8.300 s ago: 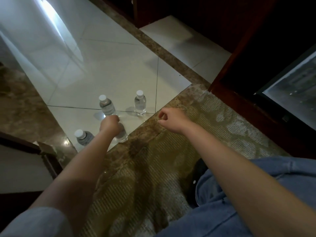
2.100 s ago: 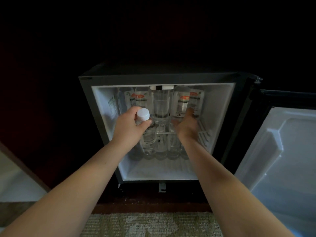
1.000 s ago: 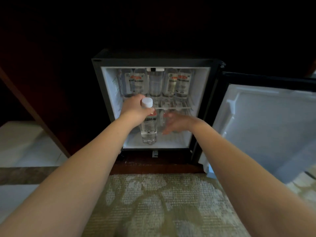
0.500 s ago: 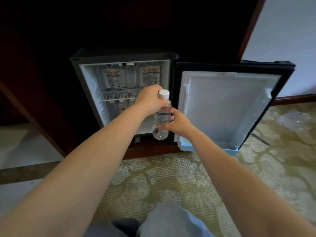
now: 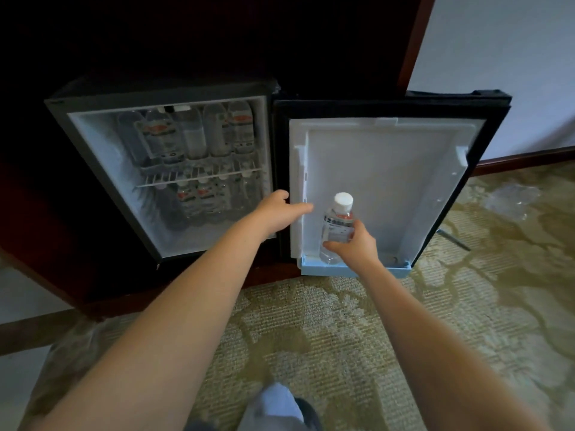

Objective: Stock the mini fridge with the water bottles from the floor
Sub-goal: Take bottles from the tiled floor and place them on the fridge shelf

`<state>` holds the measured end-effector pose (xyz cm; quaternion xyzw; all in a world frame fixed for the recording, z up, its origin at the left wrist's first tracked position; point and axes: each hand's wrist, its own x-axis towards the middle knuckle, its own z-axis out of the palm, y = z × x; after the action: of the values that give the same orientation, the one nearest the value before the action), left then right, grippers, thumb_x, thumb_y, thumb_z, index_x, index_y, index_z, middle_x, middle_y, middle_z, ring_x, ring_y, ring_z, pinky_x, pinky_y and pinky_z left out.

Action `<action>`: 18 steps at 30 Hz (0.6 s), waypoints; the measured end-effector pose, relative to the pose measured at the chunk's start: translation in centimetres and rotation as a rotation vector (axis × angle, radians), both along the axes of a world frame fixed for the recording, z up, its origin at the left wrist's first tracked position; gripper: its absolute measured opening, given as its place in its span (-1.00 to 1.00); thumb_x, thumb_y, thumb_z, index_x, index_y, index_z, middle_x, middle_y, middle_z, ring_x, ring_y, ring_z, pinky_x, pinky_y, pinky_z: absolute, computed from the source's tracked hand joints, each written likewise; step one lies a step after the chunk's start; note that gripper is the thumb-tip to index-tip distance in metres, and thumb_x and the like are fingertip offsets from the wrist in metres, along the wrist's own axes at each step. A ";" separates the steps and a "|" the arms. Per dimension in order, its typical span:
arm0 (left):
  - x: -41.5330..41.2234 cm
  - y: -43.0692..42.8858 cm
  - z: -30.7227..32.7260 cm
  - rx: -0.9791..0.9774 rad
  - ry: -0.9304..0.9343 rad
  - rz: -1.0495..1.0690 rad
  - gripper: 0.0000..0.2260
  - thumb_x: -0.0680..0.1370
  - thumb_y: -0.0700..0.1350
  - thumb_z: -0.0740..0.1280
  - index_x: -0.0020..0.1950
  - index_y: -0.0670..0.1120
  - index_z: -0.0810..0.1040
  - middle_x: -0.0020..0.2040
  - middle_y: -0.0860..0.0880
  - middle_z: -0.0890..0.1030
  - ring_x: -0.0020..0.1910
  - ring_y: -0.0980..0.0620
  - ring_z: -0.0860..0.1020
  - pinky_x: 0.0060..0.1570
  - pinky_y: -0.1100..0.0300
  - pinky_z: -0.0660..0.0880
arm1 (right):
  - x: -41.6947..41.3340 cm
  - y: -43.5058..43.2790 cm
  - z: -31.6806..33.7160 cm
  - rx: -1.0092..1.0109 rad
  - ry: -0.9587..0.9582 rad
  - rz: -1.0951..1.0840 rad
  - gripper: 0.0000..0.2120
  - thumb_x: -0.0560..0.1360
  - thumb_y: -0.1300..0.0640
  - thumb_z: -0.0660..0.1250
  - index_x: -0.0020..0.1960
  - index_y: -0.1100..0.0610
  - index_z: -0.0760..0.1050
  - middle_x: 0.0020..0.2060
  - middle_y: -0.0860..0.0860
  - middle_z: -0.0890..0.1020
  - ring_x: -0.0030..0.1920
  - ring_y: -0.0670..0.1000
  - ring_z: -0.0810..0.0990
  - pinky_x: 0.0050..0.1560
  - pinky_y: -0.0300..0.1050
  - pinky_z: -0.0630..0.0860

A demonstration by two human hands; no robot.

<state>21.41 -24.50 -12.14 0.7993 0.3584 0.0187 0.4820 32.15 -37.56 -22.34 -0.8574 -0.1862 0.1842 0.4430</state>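
The mini fridge [image 5: 62, 119] stands open in a dark cabinet, its door [image 5: 385, 169] swung out to the right. Several water bottles fill the upper wire shelf [image 5: 199, 178] and the space below it. My right hand [image 5: 354, 247] grips a clear water bottle [image 5: 337, 222] with a white cap. The bottle is upright, its base in the light blue door bin [image 5: 323, 269]. My left hand [image 5: 280, 211] holds nothing and hovers, fingers loose, in front of the fridge's hinge side, just left of the bottle.
A patterned green carpet [image 5: 342, 337] covers the floor in front of the fridge. Crumpled clear plastic wrap [image 5: 513, 197] lies on it at the right. A pale wall [image 5: 497, 57] stands behind the door. My knee in blue cloth [image 5: 273, 405] shows at the bottom.
The bottle passed from my left hand to my right and went down into the door bin. My left hand let go and drew back to the left. The view shifted right.
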 end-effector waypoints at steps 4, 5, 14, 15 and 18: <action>1.8 0.7 -1.8 -0.018 0.032 -0.012 -0.25 0.49 0.13 0.32 0.55 -0.09 0.06 0.55 -0.07 0.14 0.48 -0.08 0.21 0.39 -0.07 0.29 | 1.7 1.6 -2.5 0.002 0.037 -0.017 -0.38 0.34 0.08 0.53 0.30 0.10 0.34 0.16 0.09 0.56 0.13 0.15 0.55 0.15 0.09 0.52; 2.1 0.9 -2.3 -0.022 0.025 -0.018 -0.26 0.49 0.12 0.32 0.55 -0.09 0.06 0.54 -0.06 0.16 0.48 -0.06 0.22 0.39 -0.05 0.28 | 2.0 2.1 -3.1 -0.005 0.044 -0.016 -0.39 0.34 0.07 0.52 0.30 0.10 0.34 0.15 0.09 0.56 0.13 0.15 0.55 0.15 0.10 0.52; 3.1 0.9 -4.4 0.083 -0.160 0.064 -0.66 0.55 -0.12 0.30 0.31 -0.17 0.46 0.09 0.01 0.48 0.08 0.06 0.45 -0.12 0.28 0.35 | 2.8 4.8 -6.7 -0.058 0.101 0.013 -0.39 0.35 0.07 0.50 0.32 0.11 0.34 0.17 0.08 0.55 0.16 0.13 0.54 0.11 0.01 0.53; 3.2 1.0 -4.5 0.086 -0.161 0.070 -0.66 0.55 -0.13 0.30 0.31 -0.17 0.47 0.17 -0.03 0.51 0.14 0.03 0.47 -0.06 0.28 0.35 | 2.7 4.9 -7.0 -0.070 0.101 0.014 -0.40 0.36 0.07 0.50 0.32 0.12 0.34 0.17 0.08 0.55 0.15 0.12 0.54 0.11 0.02 0.53; 3.2 1.0 -4.5 0.109 -0.171 0.075 -0.67 0.53 -0.12 0.31 0.29 -0.17 0.49 0.29 -0.10 0.52 0.20 0.00 0.48 -0.02 0.27 0.35 | 2.3 4.9 -7.9 -0.082 0.115 0.014 -0.39 0.38 0.08 0.48 0.33 0.13 0.30 0.17 0.09 0.54 0.15 0.13 0.53 0.05 0.00 0.53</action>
<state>24.63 -23.54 -16.63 0.8059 0.3442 0.1243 0.4655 34.47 -32.67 -30.20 -0.8615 -0.1590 0.2436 0.4161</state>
